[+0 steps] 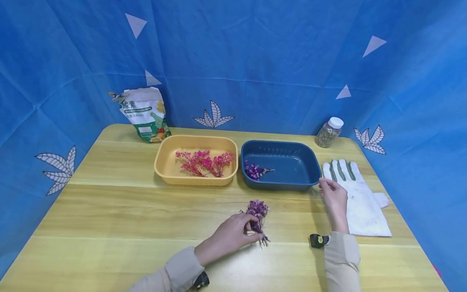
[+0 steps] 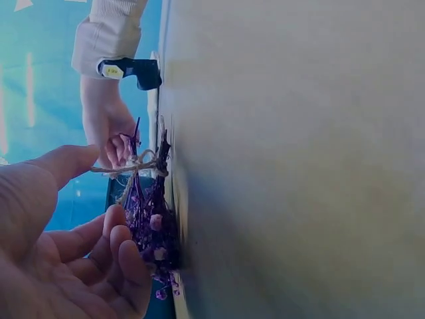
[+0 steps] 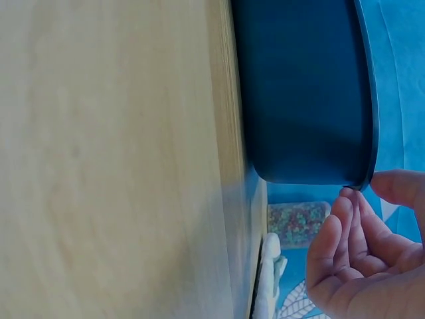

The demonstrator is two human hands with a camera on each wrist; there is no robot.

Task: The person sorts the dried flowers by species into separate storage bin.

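A bunch of purple dried flowers (image 1: 257, 211), tied with twine (image 2: 136, 164), lies on the table in front of the blue basin (image 1: 281, 184). My left hand (image 1: 233, 232) is right at this bunch, thumb near the twine and stems, fingertips beside the blossoms, with a gap between thumb and fingers. At the basin's front right corner, my right hand (image 1: 333, 197) pinches the rim; the right wrist view shows the thumb on top and fingertips (image 3: 348, 194) below the edge. Another purple flower bunch (image 1: 253, 171) lies inside the basin at its left end.
Left of the blue basin stands a yellow basin (image 1: 197, 181) holding pink dried flowers (image 1: 204, 162). A white and green bag (image 1: 146, 115) is at the back left. A white-capped jar (image 1: 328, 133) stands back right, behind white gloves (image 1: 365, 211). Blue curtain (image 1: 233, 48) encloses the table.
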